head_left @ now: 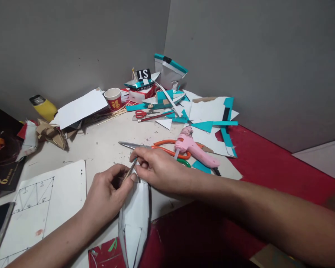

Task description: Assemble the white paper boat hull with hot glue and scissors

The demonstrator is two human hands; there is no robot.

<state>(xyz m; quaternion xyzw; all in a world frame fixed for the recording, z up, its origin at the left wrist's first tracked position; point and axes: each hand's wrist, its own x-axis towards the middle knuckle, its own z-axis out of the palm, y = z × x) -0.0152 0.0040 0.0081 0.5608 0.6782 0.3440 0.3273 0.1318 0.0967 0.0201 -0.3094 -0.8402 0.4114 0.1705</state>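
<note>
A long white paper boat hull points down toward me, partly over the table's near edge. My left hand is closed on the hull's left side near its far end, thumb on top and fingers curled. My right hand pinches the far tip of the same hull, where a bit of teal shows between the fingers. Just beyond, orange-handled scissors lie with their blades pointing left. Over their handles rests a pink glue gun. The fingers cover the hull's far end.
A drawn sheet lies at left. Along the back stand a yellow bottle, a red paper cup and a finished paper boat. Teal and white scraps and small red scissors spread nearby. Grey walls enclose the corner.
</note>
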